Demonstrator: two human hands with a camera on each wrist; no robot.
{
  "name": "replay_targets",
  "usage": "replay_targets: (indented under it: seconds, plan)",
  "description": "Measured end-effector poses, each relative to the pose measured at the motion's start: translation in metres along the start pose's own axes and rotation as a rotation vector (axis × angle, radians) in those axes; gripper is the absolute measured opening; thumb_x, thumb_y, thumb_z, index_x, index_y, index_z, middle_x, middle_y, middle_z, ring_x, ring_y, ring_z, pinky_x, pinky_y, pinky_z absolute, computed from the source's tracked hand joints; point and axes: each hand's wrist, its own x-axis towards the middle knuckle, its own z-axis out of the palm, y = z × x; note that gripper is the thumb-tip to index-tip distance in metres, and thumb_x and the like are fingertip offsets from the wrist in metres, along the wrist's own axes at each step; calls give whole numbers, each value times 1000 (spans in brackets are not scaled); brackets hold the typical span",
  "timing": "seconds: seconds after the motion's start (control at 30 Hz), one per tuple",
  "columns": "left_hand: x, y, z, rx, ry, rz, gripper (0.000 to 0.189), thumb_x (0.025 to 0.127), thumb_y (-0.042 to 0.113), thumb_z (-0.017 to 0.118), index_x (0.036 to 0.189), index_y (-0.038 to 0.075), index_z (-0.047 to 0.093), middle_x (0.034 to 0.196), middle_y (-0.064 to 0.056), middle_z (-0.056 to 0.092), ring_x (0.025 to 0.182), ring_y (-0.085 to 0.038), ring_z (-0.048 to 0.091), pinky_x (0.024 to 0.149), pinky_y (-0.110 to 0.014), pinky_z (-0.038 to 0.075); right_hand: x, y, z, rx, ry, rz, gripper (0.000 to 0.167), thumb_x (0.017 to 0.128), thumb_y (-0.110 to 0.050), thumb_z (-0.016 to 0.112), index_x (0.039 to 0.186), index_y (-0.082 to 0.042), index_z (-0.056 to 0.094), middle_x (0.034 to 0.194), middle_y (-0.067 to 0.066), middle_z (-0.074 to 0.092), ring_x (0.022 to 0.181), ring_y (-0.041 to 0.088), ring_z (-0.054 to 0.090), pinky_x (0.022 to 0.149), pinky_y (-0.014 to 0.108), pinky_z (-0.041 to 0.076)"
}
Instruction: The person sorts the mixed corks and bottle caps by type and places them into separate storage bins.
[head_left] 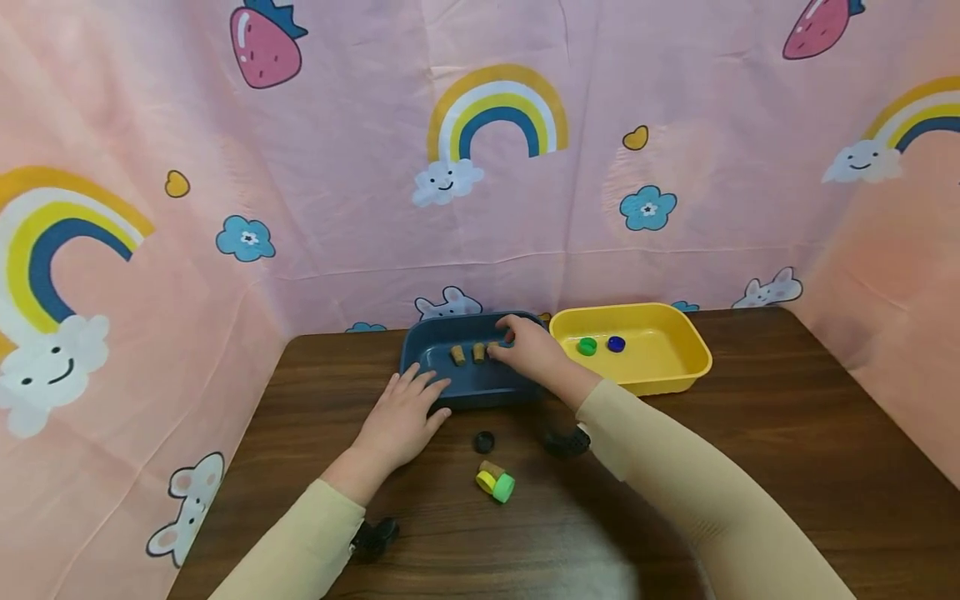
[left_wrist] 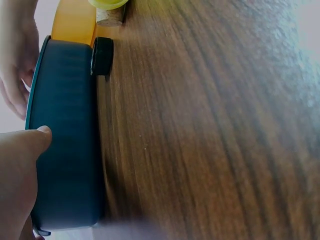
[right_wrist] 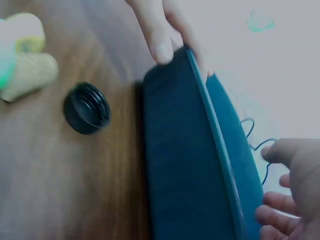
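My left hand (head_left: pixel 400 421) rests on the near left corner of a dark blue tray (head_left: pixel 480 396), fingers spread over the rim. Its thumb (left_wrist: pixel 40 140) lies against the tray's outer front wall. Inside the tray stand a cork (head_left: pixel 457 356) and another cork (head_left: pixel 478 353). My right hand (head_left: pixel 536 354) reaches over the tray's right part, thumb tip beside a third cork (head_left: pixel 492 348), which it partly hides. In the right wrist view its fingers (right_wrist: pixel 280 202) are loosely bent, with nothing between them and the thumb.
A yellow tray (head_left: pixel 671 333) adjoins on the right, holding a green cap (head_left: pixel 587 346) and a blue cap (head_left: pixel 617 343). In front lie a black cap (head_left: pixel 483 442), a cork (head_left: pixel 492 468), a yellow cap (head_left: pixel 486 482) and a light green cap (head_left: pixel 503 487). A patterned cloth (head_left: pixel 337 208) hangs behind.
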Motion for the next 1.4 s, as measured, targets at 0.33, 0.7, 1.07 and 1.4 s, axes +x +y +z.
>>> replay_targets:
  seconds: [0.33, 0.7, 1.07, 1.4]
  plan:
    - [2, 2, 3, -11, 16, 1, 52, 102, 41, 53, 148, 18, 49, 153, -12, 42, 149, -36, 21, 120, -58, 14, -62, 10, -13, 176, 107, -96, 46, 92, -43, 70, 130, -19, 61, 114, 4, 64, 88, 17, 56, 71, 29, 54]
    - [0, 1, 6, -7, 23, 8, 49, 104, 36, 52, 148, 16, 49, 152, -14, 43, 148, -38, 22, 119, -59, 14, -117, 27, -16, 302, 79, -127, 43, 90, -33, 75, 127, -15, 63, 104, 1, 63, 84, 16, 56, 71, 31, 52]
    - [1, 3, 6, -12, 42, 21, 47, 104, 34, 53, 146, 15, 51, 150, -15, 46, 147, -39, 24, 118, -60, 16, -134, 43, -13, 378, 64, -88, 40, 89, -33, 76, 124, -15, 64, 102, -1, 63, 86, 16, 57, 74, 31, 52]
    - [1, 2, 7, -7, 47, 32, 47, 103, 34, 54, 146, 15, 51, 150, -15, 45, 147, -39, 23, 119, -60, 16, -141, 41, -5, 366, 15, -87, 38, 88, -35, 77, 120, -18, 65, 102, 0, 63, 85, 16, 57, 73, 31, 52]
